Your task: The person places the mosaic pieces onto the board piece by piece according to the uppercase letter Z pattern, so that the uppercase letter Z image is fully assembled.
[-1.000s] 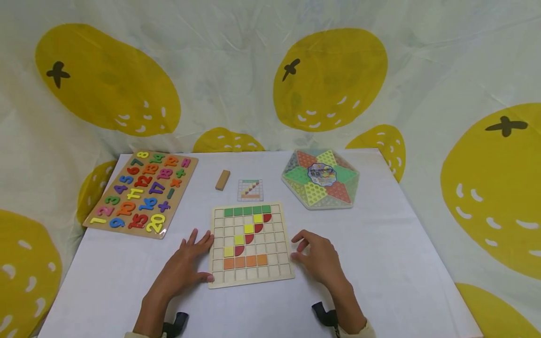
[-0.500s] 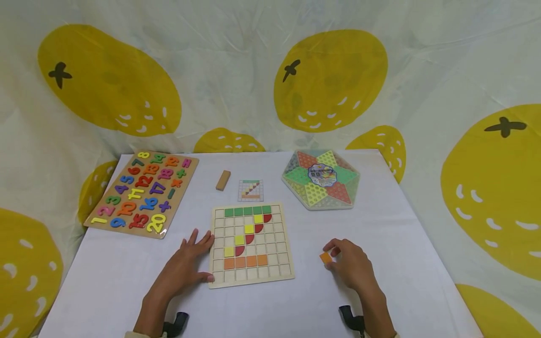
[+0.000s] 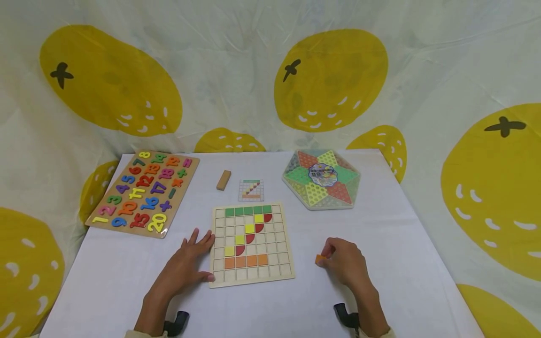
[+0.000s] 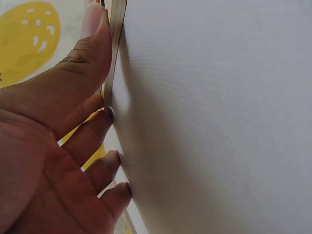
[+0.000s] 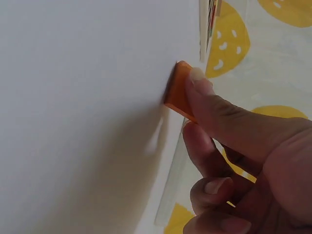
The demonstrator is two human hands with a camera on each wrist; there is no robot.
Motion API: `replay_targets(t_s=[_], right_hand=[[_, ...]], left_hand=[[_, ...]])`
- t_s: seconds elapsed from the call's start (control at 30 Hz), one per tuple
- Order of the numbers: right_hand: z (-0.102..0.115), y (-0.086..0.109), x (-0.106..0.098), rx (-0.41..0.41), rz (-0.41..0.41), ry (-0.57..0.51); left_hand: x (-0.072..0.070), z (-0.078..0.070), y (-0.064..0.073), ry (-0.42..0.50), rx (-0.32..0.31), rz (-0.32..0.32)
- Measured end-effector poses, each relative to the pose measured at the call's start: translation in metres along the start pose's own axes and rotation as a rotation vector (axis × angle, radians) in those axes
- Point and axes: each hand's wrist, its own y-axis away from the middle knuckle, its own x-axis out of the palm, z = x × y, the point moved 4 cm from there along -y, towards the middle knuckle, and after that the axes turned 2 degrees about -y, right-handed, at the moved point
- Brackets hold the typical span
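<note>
My right hand (image 3: 347, 262) pinches an orange square tile (image 5: 179, 91) between thumb and fingers, low over the white cloth to the right of the wooden grid board (image 3: 272, 271). In the right wrist view one edge of the tile appears close to the cloth; whether it touches, I cannot tell. My left hand (image 3: 181, 263) lies beside the board's left edge with fingers spread, its thumb (image 4: 92, 29) against the board's side. On the board sit a green row at the top, a diagonal of yellow squares and red quarter-round pieces, and an orange row (image 3: 246, 261) below.
Behind the board lie a small printed pattern card (image 3: 251, 190) and a wooden block (image 3: 223, 180). A number puzzle board (image 3: 139, 197) rests at the back left. At the back right is a hexagonal star-patterned game board (image 3: 322, 180). A patterned curtain hangs behind the table.
My right hand has moved right, away from the board's edge, and now holds an orange tile that shows from half a second ago. The left hand and the board's pieces stay put.
</note>
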Motion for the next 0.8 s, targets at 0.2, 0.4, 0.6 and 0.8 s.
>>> replay_targets(t_s=[0.2,0.4,0.6,0.8], right_hand=[[0.017,0.001,0.007,-0.060,-0.013,-0.050],[0.043,0.004,0.021,-0.166,-0.001,-0.131],[0.071,0.006,0.037,-0.183,0.051,-0.155],[0.086,0.005,0.054,-0.160,0.071,-0.110]], left_hand=[[-0.001,-0.001,0.000,-0.001,-0.001,0.001],[-0.002,0.000,0.001,-0.005,0.005,0.000],[-0.003,0.001,0.002,0.007,0.009,-0.012],[-0.004,0.001,0.003,0.013,0.015,-0.013]])
